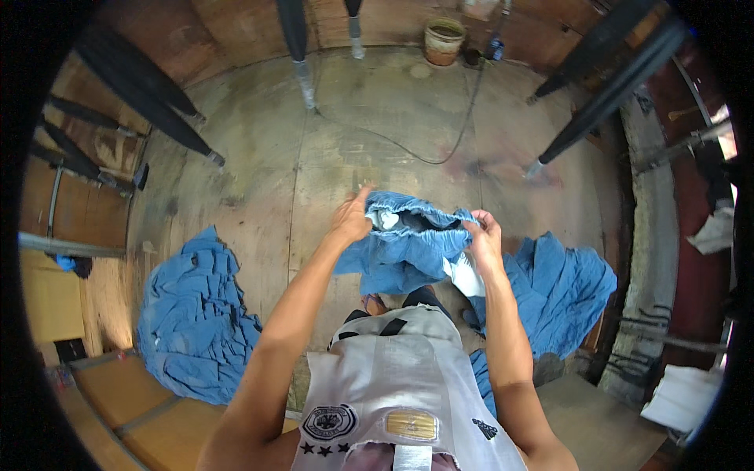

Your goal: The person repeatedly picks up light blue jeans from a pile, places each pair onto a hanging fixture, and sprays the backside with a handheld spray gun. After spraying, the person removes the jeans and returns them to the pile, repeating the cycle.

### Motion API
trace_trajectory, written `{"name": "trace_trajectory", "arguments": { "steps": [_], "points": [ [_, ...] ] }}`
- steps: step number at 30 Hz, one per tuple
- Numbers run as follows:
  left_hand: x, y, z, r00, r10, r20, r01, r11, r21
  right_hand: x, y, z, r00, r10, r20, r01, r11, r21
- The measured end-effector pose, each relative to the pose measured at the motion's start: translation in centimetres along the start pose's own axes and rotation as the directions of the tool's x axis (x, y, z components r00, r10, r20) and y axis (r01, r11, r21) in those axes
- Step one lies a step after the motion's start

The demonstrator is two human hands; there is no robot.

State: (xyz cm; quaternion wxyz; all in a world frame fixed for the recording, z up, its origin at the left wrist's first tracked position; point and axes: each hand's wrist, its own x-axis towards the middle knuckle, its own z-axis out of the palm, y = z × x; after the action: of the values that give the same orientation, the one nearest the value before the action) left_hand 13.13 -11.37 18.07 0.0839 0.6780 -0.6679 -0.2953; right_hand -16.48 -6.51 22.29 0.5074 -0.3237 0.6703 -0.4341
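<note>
Between my two hands hangs a blue denim garment (408, 255) with a gathered, elastic-looking waistband, its opening facing up. My left hand (351, 217) is closed on the band's left end, with one finger pointing outward. At the right end, my right hand (484, 237) pinches the same band. White cloth shows inside the opening, and a white piece (465, 275) hangs below near my right hand. On the floor to my left lies a heap of blue denim (196, 322). Another blue denim heap (558, 290) lies to my right, partly behind my right forearm.
Long black tapered forms with silvery tips (581, 102) reach down at both sides and at the far left of centre (294, 47). A thin dark cable (393, 147) crosses the floor. A worn bucket (444, 43) stands by the far wall. White cloth (682, 400) lies at the right.
</note>
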Motion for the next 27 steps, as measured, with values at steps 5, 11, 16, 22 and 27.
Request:
{"name": "trace_trajectory", "arguments": {
  "steps": [5,11,16,22,27],
  "points": [
    [5.9,-4.8,-1.5,0.96,-0.044,0.278,0.065,0.996,-0.068,7.7,-3.1,3.9,0.996,0.002,0.084,0.001,0.999,-0.038],
    [10.8,-4.8,-6.2,0.983,-0.139,0.122,0.169,0.944,-0.284,19.3,-3.1,5.9,0.967,-0.226,0.118,0.255,0.871,-0.421],
    [10.4,2.2,-3.1,0.964,-0.262,0.051,0.25,0.819,-0.517,17.9,-2.0,11.5,0.942,-0.331,-0.046,0.261,0.814,-0.519],
    [9.9,4.6,1.0,0.956,-0.073,0.284,0.237,0.763,-0.602,17.6,-3.2,14.1,0.749,0.351,0.562,-0.153,0.917,-0.37],
    [15.5,-4.3,-4.0,0.948,-0.317,0.004,0.285,0.848,-0.447,21.4,-5.6,16.4,0.714,0.185,0.676,0.436,0.638,-0.635]
  ]
}}
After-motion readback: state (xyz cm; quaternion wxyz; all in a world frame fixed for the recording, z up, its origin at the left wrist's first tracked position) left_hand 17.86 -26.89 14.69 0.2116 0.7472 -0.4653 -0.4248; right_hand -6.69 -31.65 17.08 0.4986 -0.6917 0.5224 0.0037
